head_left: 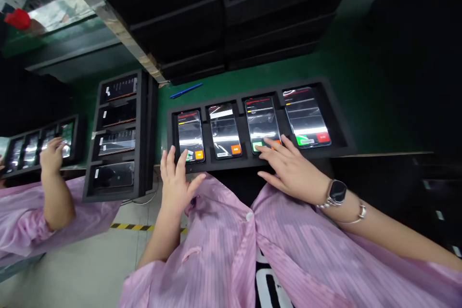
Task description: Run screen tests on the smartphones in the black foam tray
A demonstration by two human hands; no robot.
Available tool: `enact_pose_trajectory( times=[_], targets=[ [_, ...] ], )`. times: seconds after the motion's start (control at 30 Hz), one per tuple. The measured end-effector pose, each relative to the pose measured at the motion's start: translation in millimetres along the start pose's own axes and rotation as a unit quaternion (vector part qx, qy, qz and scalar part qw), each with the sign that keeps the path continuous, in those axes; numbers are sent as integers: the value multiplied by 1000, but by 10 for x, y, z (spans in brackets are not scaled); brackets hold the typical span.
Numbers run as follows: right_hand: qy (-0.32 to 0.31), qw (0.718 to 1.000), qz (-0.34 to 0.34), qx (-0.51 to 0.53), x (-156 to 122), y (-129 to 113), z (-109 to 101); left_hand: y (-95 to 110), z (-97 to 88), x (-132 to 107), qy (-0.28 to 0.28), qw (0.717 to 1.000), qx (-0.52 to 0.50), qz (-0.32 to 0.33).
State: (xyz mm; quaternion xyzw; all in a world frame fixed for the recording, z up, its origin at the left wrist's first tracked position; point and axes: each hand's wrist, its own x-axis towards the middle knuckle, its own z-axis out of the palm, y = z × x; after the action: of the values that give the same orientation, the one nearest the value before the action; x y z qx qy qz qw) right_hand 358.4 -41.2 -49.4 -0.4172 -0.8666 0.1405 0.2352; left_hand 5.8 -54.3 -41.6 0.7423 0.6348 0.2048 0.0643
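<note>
A black foam tray (335, 120) lies on the green bench in front of me and holds several lit phones side by side. My left hand (176, 180) is open, its fingers stretched toward the bottom of the leftmost phone (190, 134), fingertips at its green button. My right hand (288, 166) is open with fingers spread, and the tips touch the lower edge of the third phone (262, 122) by its green button. A watch and a bracelet are on my right wrist. The second phone (224, 130) and the fourth phone (306, 115) lie untouched.
A second black tray (144, 130) with several phones sits to the left, stacked higher. A blue pen (186, 90) lies on the green bench behind the trays. Dark shelving rises at the back. At far left another person's hand (52, 154) reaches to a further tray of phones.
</note>
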Motion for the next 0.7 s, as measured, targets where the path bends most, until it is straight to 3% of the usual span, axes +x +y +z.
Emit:
enact_pose_trajectory(
  times=[0.1,0.2,0.3,0.4,0.5,0.6,0.7],
  targets=[
    [27,999,31,-15,-149,130,-74,-19,36,35,6,1000,-1,13],
    [75,991,103,-48,-358,282,-186,-73,11,27,18,1000,9,-4],
    [95,985,136,-45,-452,383,-229,56,-7,164,0,1000,3,21],
    [127,980,149,-29,-361,434,-227,398,124,686,-51,994,-26,88],
    [147,975,162,-30,-201,489,-200,731,438,1504,-77,985,-41,149],
    [182,969,164,-23,-105,549,-144,898,797,2197,-90,987,-1,137],
    [203,966,161,-25,-78,561,-89,940,1027,2488,-124,988,38,85]
  ],
)
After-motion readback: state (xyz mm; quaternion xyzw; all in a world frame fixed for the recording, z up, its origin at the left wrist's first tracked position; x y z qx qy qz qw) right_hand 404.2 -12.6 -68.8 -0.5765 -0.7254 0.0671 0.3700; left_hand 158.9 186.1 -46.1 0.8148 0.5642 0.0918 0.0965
